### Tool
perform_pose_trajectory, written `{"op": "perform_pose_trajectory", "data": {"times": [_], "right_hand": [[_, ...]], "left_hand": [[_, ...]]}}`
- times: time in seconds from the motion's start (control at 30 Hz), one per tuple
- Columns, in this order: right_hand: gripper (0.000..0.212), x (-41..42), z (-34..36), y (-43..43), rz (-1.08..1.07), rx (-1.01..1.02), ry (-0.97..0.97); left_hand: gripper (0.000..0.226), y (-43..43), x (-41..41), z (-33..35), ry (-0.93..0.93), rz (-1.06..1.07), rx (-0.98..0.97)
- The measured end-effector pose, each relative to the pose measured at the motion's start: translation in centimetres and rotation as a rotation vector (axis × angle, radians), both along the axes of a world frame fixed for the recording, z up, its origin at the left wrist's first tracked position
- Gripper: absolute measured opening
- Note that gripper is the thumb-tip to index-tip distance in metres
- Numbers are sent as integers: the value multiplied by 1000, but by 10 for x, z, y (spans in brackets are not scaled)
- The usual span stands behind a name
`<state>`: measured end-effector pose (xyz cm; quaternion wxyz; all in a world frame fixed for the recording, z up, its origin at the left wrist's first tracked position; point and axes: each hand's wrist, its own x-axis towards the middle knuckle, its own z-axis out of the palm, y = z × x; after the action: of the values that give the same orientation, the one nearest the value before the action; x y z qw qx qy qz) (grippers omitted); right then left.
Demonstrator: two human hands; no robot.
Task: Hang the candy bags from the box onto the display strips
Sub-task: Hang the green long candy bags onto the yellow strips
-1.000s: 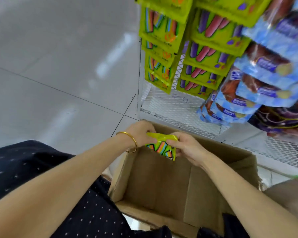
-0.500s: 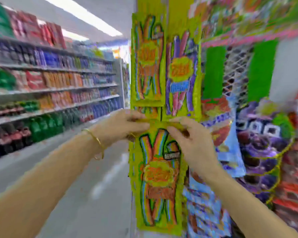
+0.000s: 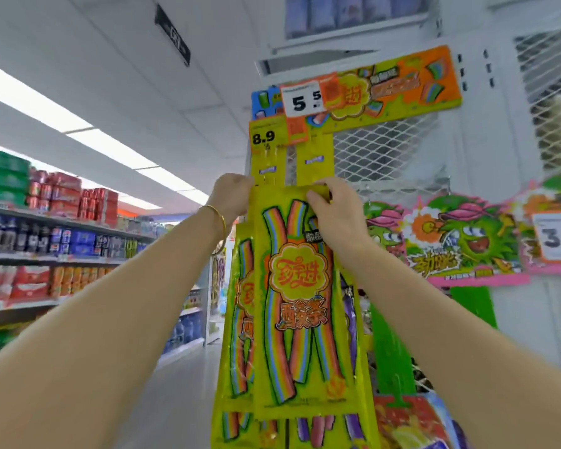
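While both hands, left and right, pinch its top edge, candy bag hangs upright, long axis vertical

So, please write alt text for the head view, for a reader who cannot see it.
Two hands, left hand and right hand, hold the top edge of a yellow candy bag against a yellow display strip in a shop aisle.

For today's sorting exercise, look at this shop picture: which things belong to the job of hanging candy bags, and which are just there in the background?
Part of the job:
- yellow candy bag, held up at its top edge
- left hand and right hand, gripping that edge
- yellow display strips
- bags already hung

Just there:
- price tags
- drinks shelves
- green cartoon sign
- wire mesh panel
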<state>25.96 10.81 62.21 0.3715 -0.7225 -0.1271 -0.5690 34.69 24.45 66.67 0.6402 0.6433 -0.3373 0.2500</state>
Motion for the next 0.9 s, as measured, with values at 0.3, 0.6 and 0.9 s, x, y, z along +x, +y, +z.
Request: {"op": "perform_pose_trajectory", "data": {"times": [0.3, 0.6, 0.9], "right_hand": [[9, 55, 60, 17, -168, -56, -60], [18, 65, 66, 23, -423, -157, -109], [12, 64, 66, 21, -379, -231, -129]], "left_hand": [[38, -2, 20, 27, 66, -147, -145], [26, -17, 32, 31, -66, 58, -246], [19, -21, 30, 36, 126, -92, -285]]}}
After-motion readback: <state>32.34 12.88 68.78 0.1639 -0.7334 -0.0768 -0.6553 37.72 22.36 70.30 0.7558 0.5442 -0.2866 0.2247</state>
